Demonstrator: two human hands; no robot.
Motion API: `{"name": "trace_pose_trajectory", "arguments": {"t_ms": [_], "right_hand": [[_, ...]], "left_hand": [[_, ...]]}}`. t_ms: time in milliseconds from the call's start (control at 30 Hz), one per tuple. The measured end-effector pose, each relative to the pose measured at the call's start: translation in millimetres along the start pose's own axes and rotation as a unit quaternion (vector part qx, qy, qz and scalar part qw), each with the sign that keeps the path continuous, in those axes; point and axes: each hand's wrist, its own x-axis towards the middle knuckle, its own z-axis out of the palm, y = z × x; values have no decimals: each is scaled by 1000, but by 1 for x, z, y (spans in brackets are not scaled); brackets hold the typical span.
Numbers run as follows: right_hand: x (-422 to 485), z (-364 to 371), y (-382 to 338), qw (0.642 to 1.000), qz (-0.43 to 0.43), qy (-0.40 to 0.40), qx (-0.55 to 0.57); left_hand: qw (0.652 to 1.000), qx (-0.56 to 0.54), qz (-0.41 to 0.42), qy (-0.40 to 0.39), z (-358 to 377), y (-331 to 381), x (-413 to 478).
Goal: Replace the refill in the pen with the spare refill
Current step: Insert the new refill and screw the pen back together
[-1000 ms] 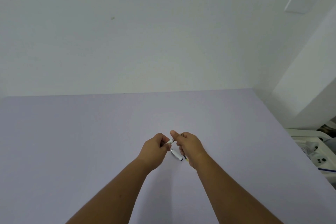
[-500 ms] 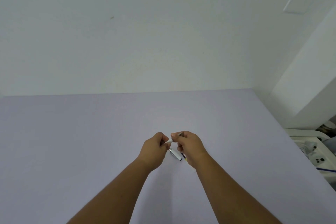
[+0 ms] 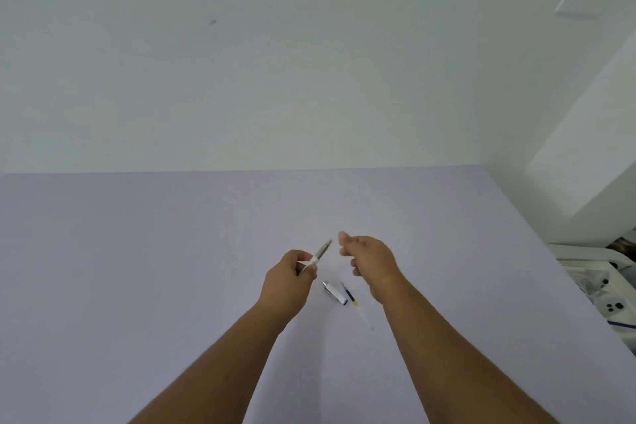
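My left hand (image 3: pixel 290 280) is closed around the pen (image 3: pixel 318 256). Its white barrel and a thin grey front part stick out up and to the right. My right hand (image 3: pixel 370 260) hovers just right of the pen's tip, not touching it. Its fingers are curled and blurred, so I cannot see whether they pinch a small part. On the table below the hands lies a white pen piece with a metal end (image 3: pixel 335 293). Beside it to the right lies the thin spare refill (image 3: pixel 351 298), dark with a yellow band.
The lilac table (image 3: pixel 137 268) reaches back to a white wall. Its right edge runs diagonally. Past that edge sits a white device with dark dots (image 3: pixel 605 296) and a white cabinet (image 3: pixel 592 162).
My hands were joined at the pen's front end. They have since pulled apart, the right one moving right and up, which uncovers the white piece and the refill on the table.
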Motion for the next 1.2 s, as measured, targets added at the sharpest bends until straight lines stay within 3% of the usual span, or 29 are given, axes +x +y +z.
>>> {"name": "trace_pose_trajectory", "arguments": {"t_ms": [67, 167, 333, 400, 500, 567, 633, 700, 767, 833, 900, 1200], "right_hand": [[12, -5, 7, 994, -25, 55, -90], [22, 2, 30, 958, -44, 20, -284], [27, 26, 69, 842, -126, -28, -524], [28, 33, 77, 814, -148, -25, -561], [30, 40, 83, 806, -161, -17, -570], [32, 43, 83, 821, -159, -18, -549], [32, 45, 75, 875, -144, -3, -462], [30, 46, 57, 961, -86, 27, -260], [30, 45, 35, 998, -27, 32, -37], [31, 41, 13, 993, 4, 15, 113], [30, 34, -3, 982, 13, 1, 191], [10, 23, -10, 983, 7, -95, 158]], "left_hand": [[997, -57, -49, 6, -2, -5, 3], [988, -116, -102, 5, -4, -13, 6], [983, -133, -126, 0, -8, -24, 7], [979, -149, -136, -4, -10, -26, 8], [976, -166, -141, -9, -13, -28, 7], [974, -171, -148, -12, -15, -30, 8], [973, -173, -154, -16, -17, -30, 8], [973, -169, -155, -26, -18, -29, 8], [974, -165, -149, -41, -17, -25, 7], [976, -156, -143, -54, -16, -20, 5], [978, -145, -140, -63, -14, -15, 3], [980, -146, -107, -82, -14, -6, -9]]}}
